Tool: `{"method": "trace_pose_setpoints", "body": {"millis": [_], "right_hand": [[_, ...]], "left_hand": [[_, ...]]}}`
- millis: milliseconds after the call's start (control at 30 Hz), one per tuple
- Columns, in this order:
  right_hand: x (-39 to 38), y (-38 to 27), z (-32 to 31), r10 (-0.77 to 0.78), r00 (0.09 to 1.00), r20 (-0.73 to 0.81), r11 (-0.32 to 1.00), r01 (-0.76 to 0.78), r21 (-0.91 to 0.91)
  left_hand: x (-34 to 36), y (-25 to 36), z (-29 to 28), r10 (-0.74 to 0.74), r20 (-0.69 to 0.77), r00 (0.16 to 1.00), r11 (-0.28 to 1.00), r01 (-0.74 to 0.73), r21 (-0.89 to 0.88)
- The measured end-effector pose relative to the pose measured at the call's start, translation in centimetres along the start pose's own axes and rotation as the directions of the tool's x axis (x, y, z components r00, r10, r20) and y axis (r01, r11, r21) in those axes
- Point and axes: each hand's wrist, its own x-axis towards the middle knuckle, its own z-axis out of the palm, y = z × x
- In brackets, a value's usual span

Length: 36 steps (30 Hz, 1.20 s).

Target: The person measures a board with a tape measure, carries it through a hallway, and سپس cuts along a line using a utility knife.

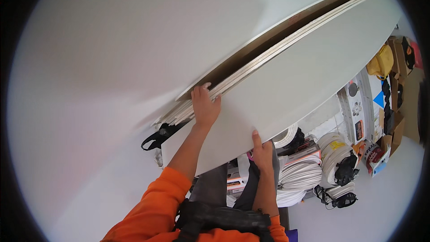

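Observation:
A large pale drywall sheet (286,80) slants across the view in front of me, tilted from the lower left to the upper right. Behind it stand several more boards (268,54), their edges close together, and a rear board with a brown face (286,26) is parted from them by a dark gap. My left hand (205,107) is hooked over the upper edge of the front sheet, fingertips reaching toward the boards behind. At the lower edge, my right hand (262,154) grips the same sheet, thumb against its pale face and the other fingers mostly hidden.
Coils of white cable (301,175) and a wrapped cable roll (333,152) lie to the right, near my legs. Farther right are a yellow bag (380,62) and cardboard boxes (396,130). A black strapped item (161,135) is beside the boards' left end. A white wall (103,62) rises behind.

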Motion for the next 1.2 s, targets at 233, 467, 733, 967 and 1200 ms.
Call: {"method": "trace_pose_setpoints", "body": {"millis": [233, 467, 733, 967, 1200], "right_hand": [[0.2, 1.0, -0.6, 0.039, 0.999, -0.010, 0.998, -0.039, 0.048], [0.5, 2.9, -0.9, -0.066, 0.995, -0.071, 0.998, 0.067, 0.016], [-0.6, 1.3, -1.9, 0.220, 0.972, 0.086, 0.974, -0.224, 0.029], [0.4, 4.7, -1.2, -0.104, 0.994, -0.018, 0.995, 0.103, -0.017], [0.4, 4.6, -1.7, 0.052, 0.999, 0.009, 0.999, -0.052, 0.001]], "left_hand": [[0.6, 0.3, 0.1, -0.042, -0.051, 0.998, 0.998, 0.039, -0.046], [2.1, 0.9, -0.8, -0.246, 0.064, 0.967, 0.968, 0.242, 0.067], [1.7, 1.9, -2.2, -0.195, 0.083, 0.977, 0.980, 0.198, -0.027], [2.1, 0.5, -1.8, -0.165, 0.181, 0.970, 0.980, 0.141, 0.139], [1.2, 1.4, -1.1, -0.099, 0.115, 0.988, 0.994, 0.092, 0.066]]}}
